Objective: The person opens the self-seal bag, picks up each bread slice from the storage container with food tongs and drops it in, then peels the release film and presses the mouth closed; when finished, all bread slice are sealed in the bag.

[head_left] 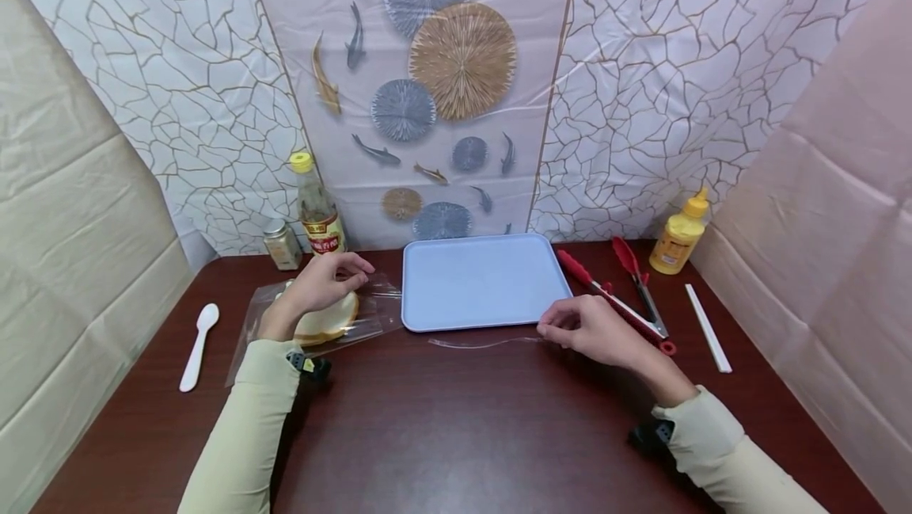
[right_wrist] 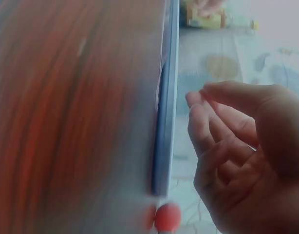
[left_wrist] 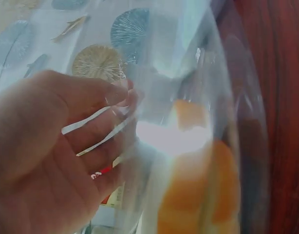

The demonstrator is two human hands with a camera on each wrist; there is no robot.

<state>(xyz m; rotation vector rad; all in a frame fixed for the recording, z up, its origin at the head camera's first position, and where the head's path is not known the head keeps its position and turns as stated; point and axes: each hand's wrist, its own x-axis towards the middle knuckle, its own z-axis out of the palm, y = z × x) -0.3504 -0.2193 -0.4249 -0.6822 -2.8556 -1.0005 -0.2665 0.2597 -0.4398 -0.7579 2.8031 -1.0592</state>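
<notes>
Sliced bread (head_left: 329, 321) lies in a clear plastic bag (head_left: 381, 316) at the left of the table; orange-brown crust (left_wrist: 188, 185) shows through the film in the left wrist view. My left hand (head_left: 313, 288) reaches over the bag, pinching its clear film between thumb and fingertips. A thin clear plastic strip (head_left: 484, 345) lies along the front of a light blue tray (head_left: 484, 280). At the tray's front right corner is my right hand (head_left: 587, 328), fingertips near the strip's end. In the right wrist view its fingers (right_wrist: 200, 126) are loosely bent, with nothing visible between them.
Left of the bag is a white spoon (head_left: 199, 348). Behind it stand a seasoning jar (head_left: 283, 245) and a yellow-capped bottle (head_left: 321, 217). To the right are red-tipped tongs (head_left: 637, 284), a yellow squeeze bottle (head_left: 679, 237) and a white stick (head_left: 708, 328).
</notes>
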